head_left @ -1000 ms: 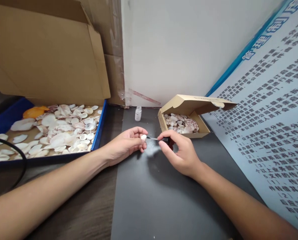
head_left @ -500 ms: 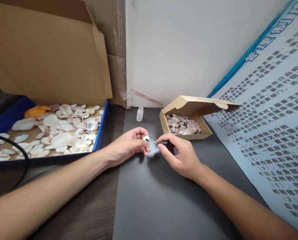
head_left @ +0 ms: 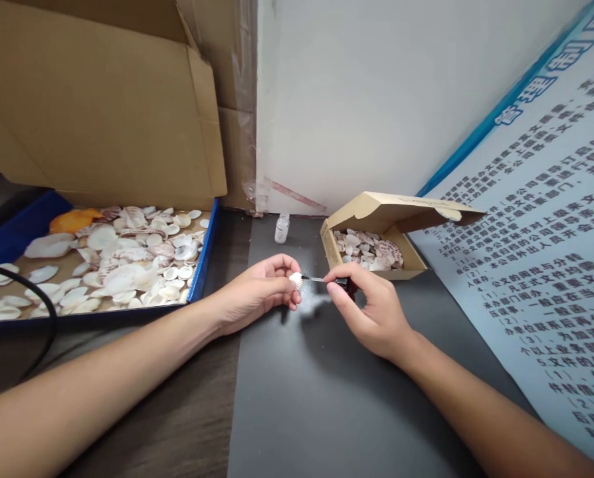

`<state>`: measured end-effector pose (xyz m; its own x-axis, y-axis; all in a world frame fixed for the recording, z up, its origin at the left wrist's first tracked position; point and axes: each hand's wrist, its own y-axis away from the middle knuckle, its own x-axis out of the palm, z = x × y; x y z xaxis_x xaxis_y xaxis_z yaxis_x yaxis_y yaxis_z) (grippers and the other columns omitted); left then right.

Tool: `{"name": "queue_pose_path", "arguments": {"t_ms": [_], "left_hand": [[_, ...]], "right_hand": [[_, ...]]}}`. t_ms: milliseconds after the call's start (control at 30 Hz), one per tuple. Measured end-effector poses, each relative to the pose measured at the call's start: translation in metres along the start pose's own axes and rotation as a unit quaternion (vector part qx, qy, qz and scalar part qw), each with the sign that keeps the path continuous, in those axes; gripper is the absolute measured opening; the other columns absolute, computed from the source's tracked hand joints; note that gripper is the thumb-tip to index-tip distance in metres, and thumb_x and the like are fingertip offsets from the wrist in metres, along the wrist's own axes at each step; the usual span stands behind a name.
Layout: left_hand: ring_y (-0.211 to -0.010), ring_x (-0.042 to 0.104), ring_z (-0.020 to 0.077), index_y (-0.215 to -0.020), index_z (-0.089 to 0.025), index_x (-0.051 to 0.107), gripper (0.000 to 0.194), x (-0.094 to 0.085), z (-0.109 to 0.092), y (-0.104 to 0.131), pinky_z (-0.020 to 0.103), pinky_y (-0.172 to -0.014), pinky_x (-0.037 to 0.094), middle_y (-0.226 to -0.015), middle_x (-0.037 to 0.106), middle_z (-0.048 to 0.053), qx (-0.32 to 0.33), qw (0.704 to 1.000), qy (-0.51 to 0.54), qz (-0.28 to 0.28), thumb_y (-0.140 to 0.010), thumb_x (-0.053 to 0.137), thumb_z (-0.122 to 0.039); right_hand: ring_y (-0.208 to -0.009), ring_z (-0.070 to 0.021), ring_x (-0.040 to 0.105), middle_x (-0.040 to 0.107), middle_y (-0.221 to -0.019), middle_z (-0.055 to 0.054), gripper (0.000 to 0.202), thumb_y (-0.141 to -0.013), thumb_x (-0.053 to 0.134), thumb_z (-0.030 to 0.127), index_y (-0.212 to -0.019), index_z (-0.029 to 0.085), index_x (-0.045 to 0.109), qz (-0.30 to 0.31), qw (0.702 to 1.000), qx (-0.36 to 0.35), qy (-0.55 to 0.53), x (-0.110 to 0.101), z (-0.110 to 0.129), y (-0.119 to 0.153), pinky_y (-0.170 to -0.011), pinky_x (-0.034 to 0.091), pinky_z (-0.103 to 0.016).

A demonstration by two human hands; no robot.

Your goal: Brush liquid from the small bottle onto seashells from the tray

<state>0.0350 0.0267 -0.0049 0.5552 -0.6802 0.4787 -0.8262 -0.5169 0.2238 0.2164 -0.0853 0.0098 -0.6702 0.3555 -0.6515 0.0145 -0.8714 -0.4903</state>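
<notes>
Between the thumb and fingers of my left hand [head_left: 263,289] is a small white ribbed seashell [head_left: 296,280]. My right hand [head_left: 369,302] pinches a small applicator brush [head_left: 317,279] with a thin pale stem and a black cap, which the fingers partly cover. Its dark tip points left and is at the shell's upper right edge; whether it touches I cannot tell. Behind the hands a small clear glass bottle [head_left: 282,229] with a pale label stands upright and uncapped on the dark grey mat [head_left: 297,398].
To the left, a blue-sided cardboard box [head_left: 203,255] with its lid up holds many shells and a black cable [head_left: 52,318] curves before it. A smaller cardboard box [head_left: 406,272] of shells stands behind my right hand. A white panel [head_left: 347,106] and a printed poster [head_left: 541,219] border the mat.
The shell has turned in my left fingers, so its ribbed outer face shows more. My right hand has drawn slightly right with the brush, showing more of its stem. The view has shifted a little.
</notes>
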Motion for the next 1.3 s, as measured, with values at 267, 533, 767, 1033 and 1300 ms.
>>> {"name": "queue_pose_path", "arguments": {"t_ms": [267,533,767,1033,1300], "left_hand": [[-0.072,0.065,0.0111,-0.092,-0.014,0.058,0.024,-0.0014,-0.0009,-0.0010,0.024,-0.075,0.049,-0.079,0.066,0.000,-0.008,1.000,0.020,0.001,-0.076,0.075,-0.013],[-0.071,0.061,0.0099,-0.088,-0.014,0.058,0.021,-0.0007,-0.0013,-0.0013,0.024,-0.073,0.048,-0.076,0.063,-0.001,-0.020,0.999,0.029,-0.009,-0.076,0.076,-0.013],[-0.063,0.051,0.0080,-0.087,-0.016,0.057,0.021,-0.0003,0.0013,-0.0008,0.022,-0.062,0.041,-0.068,0.057,-0.004,-0.014,1.000,-0.013,0.004,-0.076,0.074,-0.020],[-0.057,0.045,0.0066,-0.086,-0.018,0.053,0.019,-0.0002,0.0033,-0.0005,0.022,-0.058,0.038,-0.065,0.050,-0.007,-0.006,0.999,-0.037,0.022,-0.080,0.071,-0.021],[-0.053,0.041,0.0060,-0.090,-0.019,0.052,0.021,-0.0041,0.0070,-0.0019,0.020,-0.054,0.036,-0.064,0.046,-0.008,0.003,0.997,-0.056,0.049,-0.089,0.068,-0.032]], "right_hand": [[-0.068,-0.0106,0.057,0.065,-0.088,0.000,0.011,-0.094,0.055,0.019,-0.104,0.021,0.060,0.024,1.000,-0.008,-0.005,-0.0016,0.0016,0.0000,-0.063,0.047,-0.022],[-0.066,-0.0114,0.058,0.065,-0.086,0.000,0.009,-0.095,0.054,0.019,-0.100,0.022,0.060,-0.012,1.000,-0.003,0.003,-0.0036,-0.0001,-0.0013,-0.061,0.048,-0.022],[-0.061,-0.0107,0.057,0.066,-0.082,0.001,0.005,-0.093,0.058,0.019,-0.097,0.022,0.061,-0.010,1.000,0.002,0.023,-0.0023,-0.0015,-0.0018,-0.058,0.048,-0.022],[-0.066,-0.0131,0.061,0.068,-0.084,-0.001,0.010,-0.095,0.056,0.023,-0.103,0.022,0.062,0.032,0.999,-0.015,-0.002,-0.0028,-0.0006,-0.0001,-0.060,0.050,-0.024],[-0.060,-0.0107,0.056,0.067,-0.080,0.000,0.006,-0.094,0.057,0.020,-0.097,0.021,0.062,-0.003,0.999,0.003,0.040,-0.0018,0.0024,-0.0022,-0.059,0.047,-0.023]]}}
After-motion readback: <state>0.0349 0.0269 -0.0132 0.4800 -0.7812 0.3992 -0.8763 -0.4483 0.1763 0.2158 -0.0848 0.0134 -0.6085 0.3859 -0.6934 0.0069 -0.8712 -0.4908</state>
